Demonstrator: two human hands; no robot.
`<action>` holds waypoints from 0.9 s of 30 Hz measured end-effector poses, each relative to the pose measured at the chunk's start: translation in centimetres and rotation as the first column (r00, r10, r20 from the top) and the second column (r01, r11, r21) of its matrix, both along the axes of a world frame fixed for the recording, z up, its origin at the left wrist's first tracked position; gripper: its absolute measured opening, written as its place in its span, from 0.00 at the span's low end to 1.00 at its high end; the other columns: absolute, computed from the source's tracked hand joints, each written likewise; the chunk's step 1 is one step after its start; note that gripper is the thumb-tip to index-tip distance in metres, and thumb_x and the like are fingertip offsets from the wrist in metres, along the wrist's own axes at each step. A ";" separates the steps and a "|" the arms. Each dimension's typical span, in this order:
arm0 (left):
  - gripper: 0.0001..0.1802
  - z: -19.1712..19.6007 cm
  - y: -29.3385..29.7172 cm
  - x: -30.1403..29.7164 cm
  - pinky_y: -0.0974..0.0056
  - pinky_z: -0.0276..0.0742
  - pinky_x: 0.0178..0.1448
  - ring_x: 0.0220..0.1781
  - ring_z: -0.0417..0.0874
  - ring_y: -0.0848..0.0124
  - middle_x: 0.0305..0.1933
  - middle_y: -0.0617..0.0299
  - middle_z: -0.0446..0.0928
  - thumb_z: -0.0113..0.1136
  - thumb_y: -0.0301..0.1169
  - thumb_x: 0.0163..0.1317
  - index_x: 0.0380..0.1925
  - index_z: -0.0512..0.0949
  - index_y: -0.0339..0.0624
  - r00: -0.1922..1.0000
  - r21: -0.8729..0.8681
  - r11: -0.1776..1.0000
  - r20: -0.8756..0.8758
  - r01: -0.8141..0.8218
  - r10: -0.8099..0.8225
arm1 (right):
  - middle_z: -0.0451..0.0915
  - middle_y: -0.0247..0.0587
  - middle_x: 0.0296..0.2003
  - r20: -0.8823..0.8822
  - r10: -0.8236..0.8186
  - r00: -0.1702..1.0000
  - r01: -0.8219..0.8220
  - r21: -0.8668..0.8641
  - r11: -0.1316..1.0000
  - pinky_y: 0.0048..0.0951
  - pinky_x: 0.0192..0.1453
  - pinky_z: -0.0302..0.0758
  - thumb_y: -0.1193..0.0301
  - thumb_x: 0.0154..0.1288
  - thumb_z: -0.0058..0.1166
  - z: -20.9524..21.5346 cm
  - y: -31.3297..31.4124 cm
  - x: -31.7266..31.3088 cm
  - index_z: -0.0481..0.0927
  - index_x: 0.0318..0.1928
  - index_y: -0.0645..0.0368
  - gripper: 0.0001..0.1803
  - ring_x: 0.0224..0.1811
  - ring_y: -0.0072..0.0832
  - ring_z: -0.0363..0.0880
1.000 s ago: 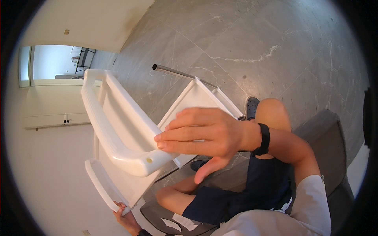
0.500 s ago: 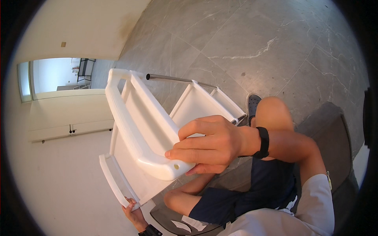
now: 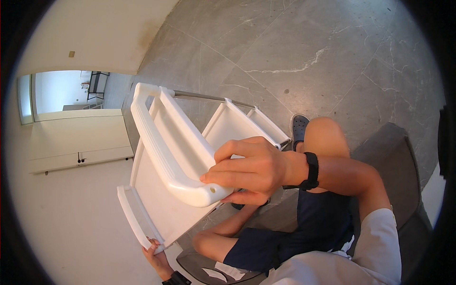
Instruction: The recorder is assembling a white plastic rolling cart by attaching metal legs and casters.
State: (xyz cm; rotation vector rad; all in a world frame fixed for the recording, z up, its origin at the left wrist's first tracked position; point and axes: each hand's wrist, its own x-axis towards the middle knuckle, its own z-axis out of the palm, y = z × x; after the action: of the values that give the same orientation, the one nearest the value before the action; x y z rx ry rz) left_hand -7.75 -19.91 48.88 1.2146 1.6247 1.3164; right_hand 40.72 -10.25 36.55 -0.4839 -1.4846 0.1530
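Observation:
A white plastic cart tray with a thick looped handle [image 3: 159, 149] is tilted in front of me. My right hand [image 3: 251, 164] is closed around its near corner, thumb below and fingers above, next to a small hole. A steel tube [image 3: 204, 97] meets the tray's far corner and runs to other white shelves [image 3: 237, 122] behind it. At the lower left, my left hand [image 3: 156, 256] grips the end of a white-rimmed shelf [image 3: 137, 216]. A broad white surface lies between the two rims. My right hand hides part of the tray and the shelves.
Grey marbled floor tiles [image 3: 266, 52] stretch beyond the cart. I sit with bent legs by a dark grey cushioned seat [image 3: 389, 156], with white paper scraps [image 3: 230, 270] near it. A pale wall [image 3: 71, 209] and a white door [image 3: 80, 140] stand at the left.
The steel tube's end, bare and apart from the tray's far corner before, now meets that corner. Both hands keep their grips. The view has shifted slightly.

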 end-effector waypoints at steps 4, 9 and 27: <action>0.23 0.1 0.0 0.8 0.65 0.69 0.50 0.38 0.74 0.69 0.36 0.61 0.71 0.63 0.24 0.50 0.47 0.72 0.32 0.999 -0.023 1.000 -0.029 -0.017 0.016 | 0.82 0.36 0.36 0.022 0.035 0.999 -0.034 -0.055 0.998 0.30 0.32 0.80 0.65 0.50 0.70 -0.2 -0.2 0.3 0.83 0.49 0.57 0.24 0.42 0.35 0.81; 0.24 0.1 0.1 0.3 0.66 0.69 0.51 0.39 0.73 0.69 0.35 0.61 0.70 0.66 0.26 0.52 0.48 0.70 0.30 0.999 -0.011 0.999 -0.016 0.038 -0.038 | 0.82 0.37 0.35 0.027 0.092 0.995 -0.090 -0.073 0.993 0.30 0.31 0.79 0.64 0.53 0.69 -0.2 0.1 1.0 0.84 0.50 0.56 0.23 0.43 0.36 0.81; 0.20 -0.6 0.1 -0.2 0.66 0.72 0.53 0.40 0.74 0.71 0.35 0.64 0.70 0.64 0.25 0.60 0.50 0.72 0.30 0.996 -0.016 0.996 0.005 0.087 -0.087 | 0.82 0.35 0.40 -0.141 0.538 0.831 -0.540 -0.439 0.718 0.30 0.44 0.75 0.64 0.52 0.75 0.3 1.1 3.3 0.85 0.41 0.59 0.18 0.36 0.30 0.78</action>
State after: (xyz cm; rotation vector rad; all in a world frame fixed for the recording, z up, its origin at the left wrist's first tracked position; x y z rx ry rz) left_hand -7.98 -19.86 48.27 1.2586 1.5586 1.2485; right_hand 43.99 -9.19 36.82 -0.4089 -1.5522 0.9997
